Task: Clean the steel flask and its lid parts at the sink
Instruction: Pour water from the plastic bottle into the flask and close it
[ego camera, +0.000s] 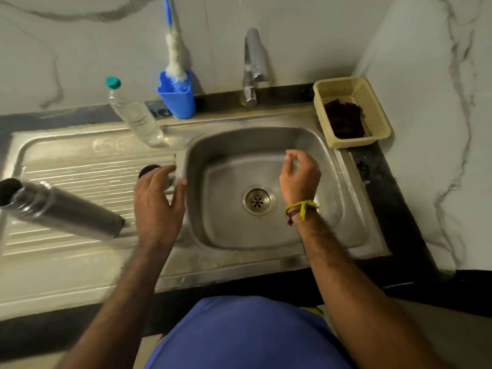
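The steel flask (66,211) stands uncapped on the ribbed drainboard (80,166) at the left, its dark mouth toward the left edge of the view. A round lid part (148,170) with a dark top sits at the drainboard's right end, beside the basin. My left hand (157,206) hovers right over it with fingers spread and nearly straight, covering most of it; I cannot tell whether they touch it. My right hand (299,179) hangs above the sink basin (266,145), fingers loosely curled, with nothing visible in them.
A tap (253,67) rises behind the basin, no water running. A blue holder with a bottle brush (177,94) and a clear plastic bottle (135,115) stand at the back left. A cream basket (354,110) holding a dark cloth sits at the back right. The drain (257,200) is open.
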